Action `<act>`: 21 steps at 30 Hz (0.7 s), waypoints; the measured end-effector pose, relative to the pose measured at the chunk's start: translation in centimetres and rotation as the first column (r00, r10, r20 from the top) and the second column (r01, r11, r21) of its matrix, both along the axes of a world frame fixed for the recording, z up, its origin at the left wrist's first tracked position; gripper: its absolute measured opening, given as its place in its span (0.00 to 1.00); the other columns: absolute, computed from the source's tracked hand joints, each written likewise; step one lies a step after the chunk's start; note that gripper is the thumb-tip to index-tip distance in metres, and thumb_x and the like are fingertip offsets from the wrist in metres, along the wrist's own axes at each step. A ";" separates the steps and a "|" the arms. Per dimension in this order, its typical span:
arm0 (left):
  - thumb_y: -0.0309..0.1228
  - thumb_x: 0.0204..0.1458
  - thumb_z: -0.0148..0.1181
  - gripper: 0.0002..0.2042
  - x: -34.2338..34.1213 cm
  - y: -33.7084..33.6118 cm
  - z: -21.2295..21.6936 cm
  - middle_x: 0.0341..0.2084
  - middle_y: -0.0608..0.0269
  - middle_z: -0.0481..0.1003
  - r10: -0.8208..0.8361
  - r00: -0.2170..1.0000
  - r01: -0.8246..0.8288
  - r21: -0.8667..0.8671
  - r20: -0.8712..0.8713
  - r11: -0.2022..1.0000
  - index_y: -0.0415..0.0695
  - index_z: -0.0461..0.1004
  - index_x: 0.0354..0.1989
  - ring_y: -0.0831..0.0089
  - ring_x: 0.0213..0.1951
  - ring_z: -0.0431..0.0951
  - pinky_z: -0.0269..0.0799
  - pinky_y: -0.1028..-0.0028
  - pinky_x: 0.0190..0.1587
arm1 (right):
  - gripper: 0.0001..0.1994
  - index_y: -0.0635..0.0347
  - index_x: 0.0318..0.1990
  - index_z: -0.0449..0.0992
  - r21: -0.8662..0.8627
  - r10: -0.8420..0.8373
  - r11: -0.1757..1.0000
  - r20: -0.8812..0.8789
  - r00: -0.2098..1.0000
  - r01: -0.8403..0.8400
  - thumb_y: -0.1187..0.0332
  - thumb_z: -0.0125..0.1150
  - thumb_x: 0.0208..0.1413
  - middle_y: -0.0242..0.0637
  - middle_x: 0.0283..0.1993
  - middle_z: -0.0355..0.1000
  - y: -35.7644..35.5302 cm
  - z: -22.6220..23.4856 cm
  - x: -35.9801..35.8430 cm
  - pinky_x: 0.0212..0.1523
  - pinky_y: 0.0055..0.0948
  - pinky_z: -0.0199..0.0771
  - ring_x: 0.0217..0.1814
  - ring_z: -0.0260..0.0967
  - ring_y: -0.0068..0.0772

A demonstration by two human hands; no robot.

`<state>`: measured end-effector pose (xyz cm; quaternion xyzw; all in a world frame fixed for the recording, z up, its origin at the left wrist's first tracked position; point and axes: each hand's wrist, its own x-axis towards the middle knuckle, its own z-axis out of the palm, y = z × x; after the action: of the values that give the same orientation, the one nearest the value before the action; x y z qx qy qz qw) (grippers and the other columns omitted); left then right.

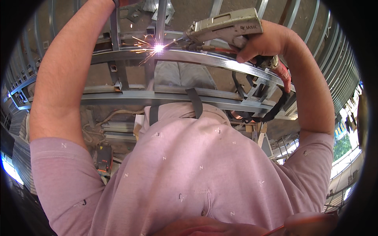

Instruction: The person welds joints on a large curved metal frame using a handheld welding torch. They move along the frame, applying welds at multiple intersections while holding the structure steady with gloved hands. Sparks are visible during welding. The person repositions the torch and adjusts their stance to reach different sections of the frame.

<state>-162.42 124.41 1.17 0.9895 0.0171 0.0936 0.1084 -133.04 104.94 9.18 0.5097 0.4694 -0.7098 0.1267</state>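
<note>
My right hand (267, 41) is wrapped round the grip of a pistol-shaped grey welding gun (226, 24), its nozzle pointing left. At the nozzle's end a bright white-violet spot glows and orange sparks spray leftward. The spot lies where an upright square metal tube (161, 19) meets a long horizontal metal tube (204, 59). A red sleeve (281, 74) and a black cable run down from the gun's grip. My left hand (126, 2) reaches to the top edge, beyond a dark wristband; its fingers are cut off from view.
A second horizontal tube (177, 98) crosses nearer my body. Rows of parallel metal bars (342, 55) curve along both sides. A black and orange boxy tool (104, 158) stands on the floor at left, near stacked metal lengths (120, 131). Metal offcuts (155, 6) lie beyond the tubes.
</note>
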 end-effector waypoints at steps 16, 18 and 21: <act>0.38 0.58 0.64 0.17 -0.1 0.0 0.0 0.63 0.61 0.76 -0.007 1.000 0.007 -0.016 0.002 1.000 0.51 0.79 0.55 0.54 0.72 0.68 0.56 0.51 0.77 | 0.23 0.67 0.48 0.83 -0.105 0.029 0.994 0.091 0.995 -0.019 0.71 0.80 0.41 0.39 0.37 0.82 1.1 1.9 -0.2 0.43 0.34 0.80 0.37 0.78 0.33; 0.38 0.58 0.64 0.17 0.0 0.0 -0.1 0.63 0.61 0.76 -0.012 1.000 0.012 -0.024 0.007 1.000 0.51 0.79 0.55 0.54 0.72 0.67 0.56 0.51 0.77 | 0.23 0.66 0.48 0.83 -0.049 0.004 0.999 0.061 0.998 -0.001 0.71 0.80 0.41 0.40 0.38 0.82 0.4 1.2 0.4 0.43 0.34 0.80 0.38 0.78 0.33; 0.38 0.58 0.64 0.18 0.1 0.1 -0.2 0.63 0.61 0.76 -0.025 1.000 0.025 -0.029 0.014 0.999 0.51 0.79 0.56 0.54 0.72 0.67 0.56 0.51 0.78 | 0.23 0.66 0.48 0.83 -0.069 -0.011 0.998 0.078 0.997 0.016 0.72 0.80 0.41 0.39 0.39 0.82 0.1 1.3 0.6 0.42 0.34 0.80 0.38 0.78 0.33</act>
<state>-162.30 124.47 0.95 0.9874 0.0052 0.0986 0.1239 -132.40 105.08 10.47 0.5354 0.4358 -0.7061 0.1575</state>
